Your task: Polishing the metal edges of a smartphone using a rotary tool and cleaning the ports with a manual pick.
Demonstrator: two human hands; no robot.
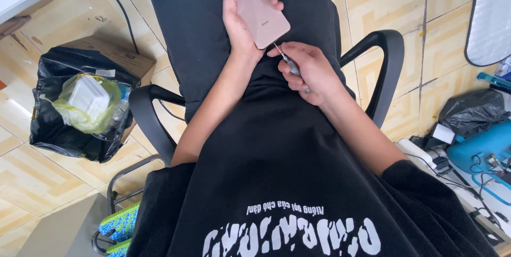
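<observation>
left hand fingers closed around pink phone, top centre of frame | phone long axis runs upper left to lower right | right hand fingers pinch screwdriver, tip touching phone's lower end

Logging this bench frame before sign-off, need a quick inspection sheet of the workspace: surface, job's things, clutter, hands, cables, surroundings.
Surface: no bench under the work; it is done over the lap, on a black office chair.
Job's things: pink-gold smartphone, back up; thin metal screwdriver, tip at the phone's bottom edge.
Clutter: black bin bag with plastic waste, cardboard box behind it.
Hands: left hand grips the phone; right hand pinches the screwdriver.
Cables: black cable across the floor; tangled leads at right.
Surroundings: beige tiled floor, blue device at right.
</observation>
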